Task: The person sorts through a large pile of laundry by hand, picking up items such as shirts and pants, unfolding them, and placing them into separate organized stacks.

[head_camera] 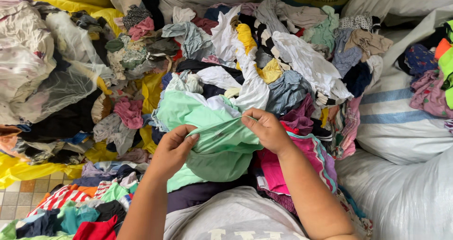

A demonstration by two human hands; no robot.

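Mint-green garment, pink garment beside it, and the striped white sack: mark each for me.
mint-green garment (222,150), head view, on the bunched cloth below the stretched edge.
pink garment (304,157), head view, on its flat pink front beside the right forearm.
striped white sack (401,122), head view, on the bare weave under the blue stripes.

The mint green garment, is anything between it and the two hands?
Nothing visible. The left hand and the right hand both pinch the mint green garment directly along its top edge, above the heap of mixed clothes.
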